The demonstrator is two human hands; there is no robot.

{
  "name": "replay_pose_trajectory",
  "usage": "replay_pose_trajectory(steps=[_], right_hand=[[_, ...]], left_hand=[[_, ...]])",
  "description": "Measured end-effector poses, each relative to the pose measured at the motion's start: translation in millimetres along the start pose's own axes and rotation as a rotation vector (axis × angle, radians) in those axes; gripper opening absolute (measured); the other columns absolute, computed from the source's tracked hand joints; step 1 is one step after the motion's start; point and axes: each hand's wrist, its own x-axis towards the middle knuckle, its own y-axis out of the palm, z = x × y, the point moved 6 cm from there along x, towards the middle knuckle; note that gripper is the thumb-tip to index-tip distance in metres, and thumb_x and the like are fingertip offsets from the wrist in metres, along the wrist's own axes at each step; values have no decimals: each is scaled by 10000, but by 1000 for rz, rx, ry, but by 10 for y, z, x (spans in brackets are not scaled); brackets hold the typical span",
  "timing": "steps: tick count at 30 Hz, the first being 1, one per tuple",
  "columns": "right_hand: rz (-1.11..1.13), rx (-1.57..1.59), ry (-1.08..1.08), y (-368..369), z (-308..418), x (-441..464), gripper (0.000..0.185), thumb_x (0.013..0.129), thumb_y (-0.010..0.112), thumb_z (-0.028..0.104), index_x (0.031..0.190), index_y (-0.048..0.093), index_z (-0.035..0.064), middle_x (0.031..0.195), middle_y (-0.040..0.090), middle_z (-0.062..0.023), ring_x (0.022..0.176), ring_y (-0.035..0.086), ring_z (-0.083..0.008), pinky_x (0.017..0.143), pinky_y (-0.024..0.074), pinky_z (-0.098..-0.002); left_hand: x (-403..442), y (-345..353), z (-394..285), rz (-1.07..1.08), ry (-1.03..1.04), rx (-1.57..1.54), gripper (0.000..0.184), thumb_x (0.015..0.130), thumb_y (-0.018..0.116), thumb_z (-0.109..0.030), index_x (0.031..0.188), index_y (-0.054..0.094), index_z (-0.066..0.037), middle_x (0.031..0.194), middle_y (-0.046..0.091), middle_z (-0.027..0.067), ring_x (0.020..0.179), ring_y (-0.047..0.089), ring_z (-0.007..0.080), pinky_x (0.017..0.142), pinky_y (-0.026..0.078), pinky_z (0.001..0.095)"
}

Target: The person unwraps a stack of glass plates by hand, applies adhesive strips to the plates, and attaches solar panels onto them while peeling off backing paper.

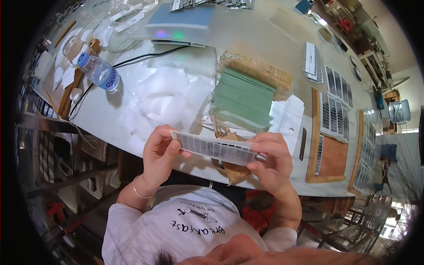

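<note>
Between my two hands I hold a long, narrow translucent strip with a row of greyish rectangular segments and a pale border. My left hand pinches its left end between thumb and fingers. The right end is gripped by my right hand, thumb below and fingers above. The strip is raised over the table's front edge, tilted slightly down to the right. Just beyond it lies a stack of green sheets on the table. A brown pointed piece shows partly behind and below the strip.
White crumpled sheets lie left of the green stack. Further left stands a plastic water bottle near a black cable. On the right are wooden-framed trays with rows of dark-striped strips. A wrapped brown bundle lies behind the green sheets.
</note>
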Motion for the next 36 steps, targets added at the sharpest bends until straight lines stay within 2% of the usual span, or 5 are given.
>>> replay_pose_trajectory(steps=[7,13,16,22,36], right_hand=[[-32,-124,-89,-11,10,-17,556,792,810,370,1184,586,46,1105,619,-166,979,588,-260,716,544,-329],[48,-165,-109,51,99,25,701,706,846,460,1212,582,53,1185,552,-176,1028,574,-275,760,532,-342],[68,-281,-89,64,56,-26,753,700,817,563,1210,566,69,1174,534,-159,1071,544,-285,877,484,-388],[52,-310,-137,109,149,192,725,643,895,423,1188,588,57,1171,517,-174,1012,530,-284,765,505,-352],[476,-409,-166,850,259,866,586,636,896,335,1091,638,72,1155,542,-111,1044,494,-312,879,430,-420]], left_hand=[[-15,22,30,-28,-90,-41,153,1021,547,-139,1096,533,-7,989,647,84,812,653,131,728,571,258],[-27,8,93,-33,-154,-108,159,1021,539,-130,1120,544,-5,1016,651,81,849,651,124,735,572,261],[-28,19,79,-45,-210,-117,157,1021,532,-124,1126,551,-9,1036,646,71,890,644,118,750,575,261],[-75,-54,20,-79,-300,-214,168,1027,511,-129,1153,545,-23,1069,638,52,943,639,110,772,581,256],[-455,-640,-95,-222,-317,-313,329,1031,455,-87,1351,427,-13,1191,597,102,1048,635,138,901,577,296]])
